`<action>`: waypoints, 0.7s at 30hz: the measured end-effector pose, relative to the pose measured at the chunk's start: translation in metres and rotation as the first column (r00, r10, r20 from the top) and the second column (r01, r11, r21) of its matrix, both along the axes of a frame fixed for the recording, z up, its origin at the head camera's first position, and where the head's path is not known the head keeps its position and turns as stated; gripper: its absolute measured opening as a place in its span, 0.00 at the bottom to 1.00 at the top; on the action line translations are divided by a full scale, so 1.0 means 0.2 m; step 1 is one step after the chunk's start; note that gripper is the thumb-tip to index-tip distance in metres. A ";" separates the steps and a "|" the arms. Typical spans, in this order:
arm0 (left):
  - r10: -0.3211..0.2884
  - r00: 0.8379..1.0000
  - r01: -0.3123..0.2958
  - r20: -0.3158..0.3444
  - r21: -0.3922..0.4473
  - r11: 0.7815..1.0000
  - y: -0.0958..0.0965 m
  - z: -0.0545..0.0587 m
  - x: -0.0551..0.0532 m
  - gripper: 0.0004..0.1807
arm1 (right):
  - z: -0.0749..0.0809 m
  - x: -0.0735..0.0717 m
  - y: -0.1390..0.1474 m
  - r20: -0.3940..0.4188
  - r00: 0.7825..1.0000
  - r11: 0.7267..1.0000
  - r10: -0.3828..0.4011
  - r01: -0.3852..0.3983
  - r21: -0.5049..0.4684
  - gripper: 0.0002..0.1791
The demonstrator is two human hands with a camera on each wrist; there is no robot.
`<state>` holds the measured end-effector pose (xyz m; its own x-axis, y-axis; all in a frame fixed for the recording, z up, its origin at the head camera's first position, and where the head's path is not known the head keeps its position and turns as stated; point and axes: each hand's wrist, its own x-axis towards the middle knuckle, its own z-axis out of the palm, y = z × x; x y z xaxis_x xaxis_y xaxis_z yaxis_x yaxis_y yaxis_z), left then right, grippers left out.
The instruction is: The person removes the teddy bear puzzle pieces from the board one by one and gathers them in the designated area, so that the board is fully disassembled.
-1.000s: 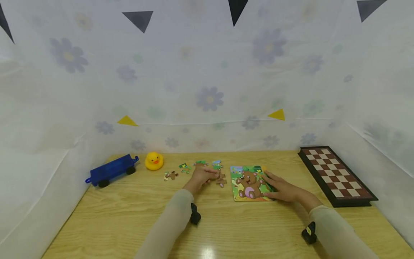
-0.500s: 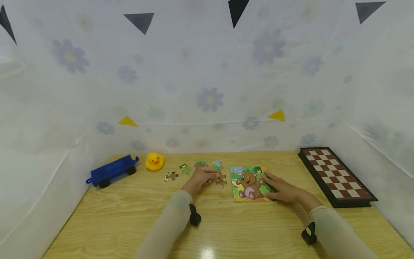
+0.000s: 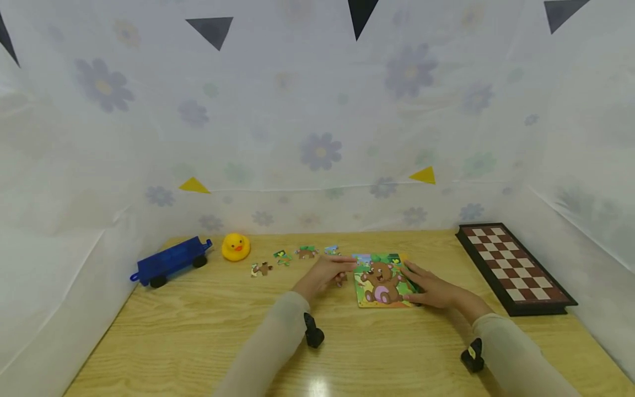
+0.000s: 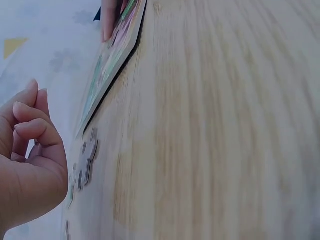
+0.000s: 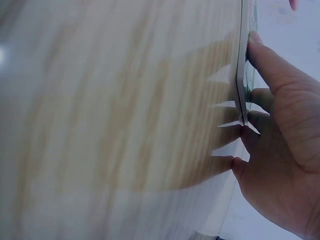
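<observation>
Fingers of the right hand (image 3: 436, 291) lie spread on the right of the puzzle board (image 3: 381, 284), while the left hand (image 3: 324, 271) by its left edge, curled, whether gripping I cannot tell, could knock the brown piece (image 3: 342, 280) aside by sweeping low.

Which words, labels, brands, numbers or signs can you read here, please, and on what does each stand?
No text can be read.
The bear puzzle board shows a picture, no legible lettering.
The yellow mark on the black right-wrist device is too small to make out.
</observation>
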<state>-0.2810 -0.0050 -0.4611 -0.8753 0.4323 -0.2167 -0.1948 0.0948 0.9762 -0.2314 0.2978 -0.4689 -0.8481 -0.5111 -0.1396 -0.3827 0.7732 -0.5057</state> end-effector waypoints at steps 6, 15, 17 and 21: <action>-0.014 1.000 0.014 -0.012 -0.039 0.999 0.07 -0.01 0.02 0.18 | 0.00 0.00 -0.01 0.002 1.000 1.000 0.011 -0.011 -0.018 0.47; -0.008 1.000 0.008 -0.001 0.022 1.000 0.21 -0.02 0.04 0.16 | 0.00 0.00 -0.01 0.011 1.000 1.000 0.010 -0.009 -0.023 0.46; -0.014 1.000 0.014 0.013 0.038 0.999 0.24 -0.03 0.05 0.16 | 0.01 0.00 -0.01 0.009 1.000 1.000 0.011 -0.011 -0.025 0.46; -0.047 0.998 0.042 0.049 0.098 0.994 0.28 -0.03 0.07 0.15 | 0.01 0.00 0.00 0.016 1.000 0.999 0.010 -0.010 -0.033 0.45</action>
<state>-0.2680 0.0504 -0.4671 -0.8437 0.4917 -0.2156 -0.2420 0.0101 0.9702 -0.2316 0.2968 -0.4671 -0.8406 -0.5243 -0.1360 -0.3821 0.7521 -0.5370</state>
